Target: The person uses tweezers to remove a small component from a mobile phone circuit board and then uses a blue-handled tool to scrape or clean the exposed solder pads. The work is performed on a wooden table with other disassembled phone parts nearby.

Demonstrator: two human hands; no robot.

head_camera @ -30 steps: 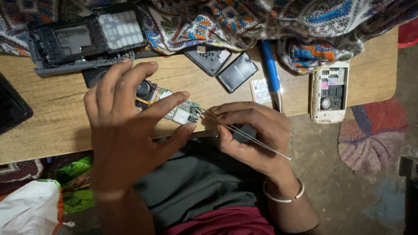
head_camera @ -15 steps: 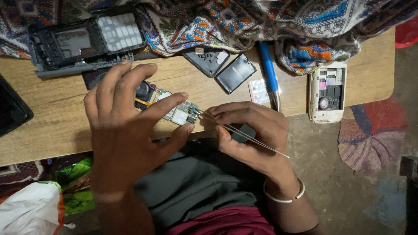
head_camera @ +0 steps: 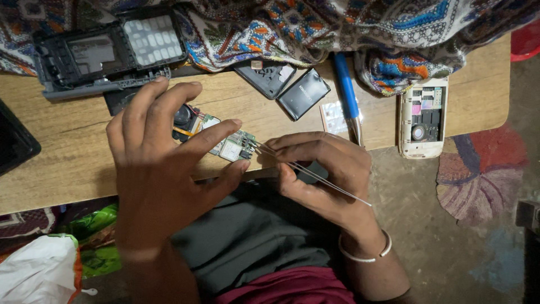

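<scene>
we have left hand point(head_camera: 160, 169) spread over small circuit board point(head_camera: 228, 143), thumb and forefinger pinning it on wooden table point(head_camera: 67, 169). right hand point(head_camera: 326, 169) pinches thin tweezers point(head_camera: 306, 169), tips at board edge just beyond left thumb. board already out of casing; probing underway, 1 open phone point(head_camera: 422, 115) right of fingers, not reassembled.

The tweezers point(head_camera: 312, 173) in the right hand point(head_camera: 323, 171) tilt slightly lower at the rear end; the circuit board point(head_camera: 228, 145) barely shifts.
</scene>
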